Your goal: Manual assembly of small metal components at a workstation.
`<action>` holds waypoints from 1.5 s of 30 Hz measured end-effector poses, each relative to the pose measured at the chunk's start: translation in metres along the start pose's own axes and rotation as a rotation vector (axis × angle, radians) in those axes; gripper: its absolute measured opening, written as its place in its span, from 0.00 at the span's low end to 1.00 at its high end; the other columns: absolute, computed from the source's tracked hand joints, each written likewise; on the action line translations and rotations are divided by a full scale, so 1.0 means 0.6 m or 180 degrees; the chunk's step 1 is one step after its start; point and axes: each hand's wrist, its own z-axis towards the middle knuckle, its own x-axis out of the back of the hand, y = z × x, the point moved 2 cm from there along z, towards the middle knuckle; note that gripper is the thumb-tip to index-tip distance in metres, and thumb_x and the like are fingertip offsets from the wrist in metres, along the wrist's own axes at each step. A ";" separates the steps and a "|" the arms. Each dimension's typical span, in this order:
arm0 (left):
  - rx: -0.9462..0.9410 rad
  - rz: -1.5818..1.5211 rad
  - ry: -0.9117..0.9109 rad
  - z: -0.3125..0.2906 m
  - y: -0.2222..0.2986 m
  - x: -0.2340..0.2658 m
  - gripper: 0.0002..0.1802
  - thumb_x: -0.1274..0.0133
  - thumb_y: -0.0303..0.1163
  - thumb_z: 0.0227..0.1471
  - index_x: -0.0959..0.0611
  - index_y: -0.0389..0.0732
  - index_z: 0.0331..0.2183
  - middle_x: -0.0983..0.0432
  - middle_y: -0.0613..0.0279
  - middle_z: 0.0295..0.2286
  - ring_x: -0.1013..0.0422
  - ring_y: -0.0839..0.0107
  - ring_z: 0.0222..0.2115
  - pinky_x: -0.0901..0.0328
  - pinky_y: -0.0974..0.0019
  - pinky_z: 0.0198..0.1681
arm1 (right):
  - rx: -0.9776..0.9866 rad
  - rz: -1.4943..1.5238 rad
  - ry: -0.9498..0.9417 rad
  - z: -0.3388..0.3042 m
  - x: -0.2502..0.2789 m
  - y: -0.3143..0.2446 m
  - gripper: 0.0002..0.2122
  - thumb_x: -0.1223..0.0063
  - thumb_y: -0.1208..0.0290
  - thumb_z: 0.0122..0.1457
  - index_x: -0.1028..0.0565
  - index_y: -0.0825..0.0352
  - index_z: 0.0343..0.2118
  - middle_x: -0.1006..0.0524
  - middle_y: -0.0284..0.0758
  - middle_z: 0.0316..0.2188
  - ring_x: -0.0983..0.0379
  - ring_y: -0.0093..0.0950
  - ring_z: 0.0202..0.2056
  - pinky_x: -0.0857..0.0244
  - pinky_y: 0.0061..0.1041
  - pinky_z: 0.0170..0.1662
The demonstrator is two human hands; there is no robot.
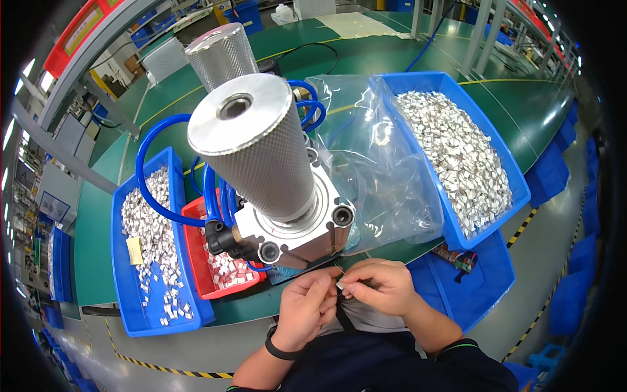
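Note:
In front of my body, my two hands meet at the table's near edge. My right hand (382,286) pinches a small white part (339,285) between thumb and fingertips; thin wires seem to come off it. My left hand (305,306) is closed right beside it, thumb pressed to the curled fingers, and what lies inside is hidden. Just beyond my hands stands a pneumatic press with a knurled metal cylinder (268,157) on a square metal block (307,242). Blue air hoses (147,153) loop from it.
A blue bin (457,238) of small white parts stands right; another blue bin (151,326) is left. A red bin (208,287) sits beside the press. Clear plastic bags (385,196) lie between press and right bin. A blue tray (480,287) is below, right of my hands.

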 end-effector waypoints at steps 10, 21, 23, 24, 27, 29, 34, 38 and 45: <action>-0.0328 0.0648 0.0268 0.019 0.005 0.026 0.16 0.48 0.30 0.57 0.23 0.31 0.45 0.37 0.75 0.20 0.46 0.88 0.16 0.53 0.80 0.16 | 0.0217 -0.0436 -0.0094 0.045 0.007 0.008 0.06 0.42 0.78 0.53 0.21 0.70 0.34 0.20 0.38 0.32 0.23 0.28 0.32 0.31 0.23 0.35; -0.0375 0.0670 0.0251 0.036 0.010 0.028 0.11 0.49 0.29 0.58 0.22 0.32 0.40 0.35 0.70 0.20 0.46 0.85 0.14 0.53 0.78 0.14 | 0.0173 -0.0588 -0.0095 0.066 0.013 0.018 0.07 0.42 0.77 0.53 0.21 0.68 0.35 0.20 0.37 0.32 0.23 0.27 0.32 0.31 0.22 0.36; -0.0380 0.0672 0.0282 0.037 0.011 0.028 0.11 0.49 0.29 0.57 0.22 0.32 0.40 0.35 0.70 0.21 0.46 0.85 0.14 0.52 0.78 0.14 | 0.0150 -0.0543 -0.0077 0.066 0.013 0.020 0.07 0.42 0.77 0.53 0.21 0.68 0.35 0.20 0.37 0.31 0.23 0.27 0.32 0.31 0.22 0.36; -0.0390 0.0656 0.0268 0.037 0.010 0.029 0.11 0.49 0.28 0.57 0.22 0.32 0.39 0.34 0.69 0.21 0.46 0.85 0.14 0.52 0.78 0.14 | 0.0129 -0.0495 -0.0062 0.066 0.013 0.021 0.07 0.42 0.77 0.53 0.21 0.68 0.35 0.20 0.37 0.31 0.23 0.27 0.32 0.31 0.22 0.36; -0.0403 0.0644 0.0283 0.036 0.012 0.027 0.10 0.49 0.28 0.57 0.22 0.32 0.39 0.33 0.68 0.21 0.47 0.85 0.14 0.52 0.78 0.14 | 0.0001 -0.0427 -0.0093 0.065 0.012 0.023 0.07 0.42 0.77 0.53 0.21 0.68 0.35 0.20 0.37 0.31 0.23 0.27 0.32 0.31 0.22 0.36; -0.0400 0.0645 0.0301 0.036 0.013 0.025 0.10 0.49 0.28 0.57 0.22 0.32 0.39 0.33 0.68 0.21 0.47 0.85 0.14 0.53 0.78 0.13 | 0.0018 -0.0427 -0.0098 0.066 0.012 0.022 0.07 0.42 0.77 0.53 0.21 0.68 0.36 0.20 0.36 0.31 0.23 0.27 0.32 0.31 0.22 0.36; -0.0452 0.0650 0.0266 0.041 0.010 0.026 0.09 0.48 0.28 0.57 0.22 0.33 0.38 0.32 0.67 0.21 0.47 0.85 0.13 0.53 0.78 0.13 | 0.0003 -0.0350 -0.0092 0.067 0.014 0.026 0.07 0.42 0.77 0.53 0.21 0.68 0.36 0.20 0.36 0.31 0.22 0.26 0.32 0.31 0.22 0.36; -0.0473 0.0650 0.0230 0.049 0.004 0.033 0.09 0.49 0.28 0.57 0.22 0.33 0.38 0.32 0.66 0.21 0.46 0.85 0.13 0.52 0.78 0.13 | -0.0019 -0.0375 -0.0084 0.065 0.016 0.040 0.07 0.42 0.77 0.53 0.21 0.68 0.35 0.20 0.37 0.31 0.22 0.27 0.32 0.30 0.22 0.36; -0.0401 0.0666 0.0322 0.046 -0.007 0.024 0.09 0.49 0.28 0.57 0.22 0.33 0.39 0.32 0.65 0.21 0.46 0.83 0.13 0.52 0.78 0.13 | 0.0233 -0.0596 -0.0067 0.043 0.030 0.019 0.06 0.41 0.76 0.52 0.20 0.69 0.34 0.20 0.37 0.32 0.23 0.28 0.33 0.30 0.22 0.38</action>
